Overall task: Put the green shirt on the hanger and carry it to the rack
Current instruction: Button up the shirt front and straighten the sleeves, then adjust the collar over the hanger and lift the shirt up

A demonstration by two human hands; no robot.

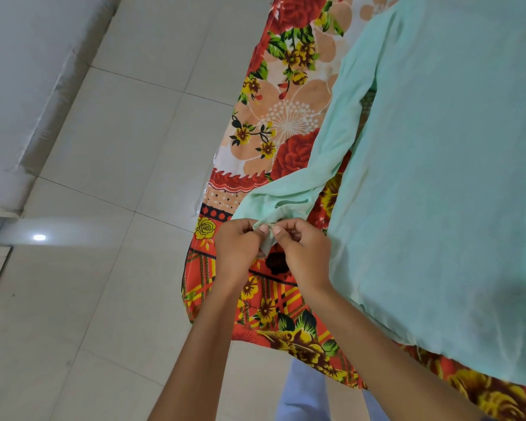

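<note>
view from my head, looking down. my left hand (239, 247) and my right hand (304, 253) meet near the centre of the frame, just below the middle; each has its fingers curled and pinches the end of the green shirt's sleeve (274, 205), the thumbs and fingertips nearly touching one another across a small fold of cloth at the cuff. both forearms enter from 6 o'clock and converge upward toward the cuff.

the green shirt (444, 177) lies spread flat and fills the frame from 12 o'clock round to 4 o'clock; its sleeve runs from the body at about 1 o'clock down along the shirt's left edge to the cuff at the centre, where it bunches into folds. the shirt rests on a flowered sheet (289, 117) printed in red, orange and yellow, whose edge hangs down toward the floor at 6 to 7 o'clock, directly under my hands.

the tiled floor (119, 147) occupies the frame from 7 to 11 o'clock, with a bright spot of reflected light at 9 o'clock. a white wall (28, 71) lies at 10 o'clock. a pale blue trouser leg (304, 390) shows at 6 o'clock between my forearms
</note>
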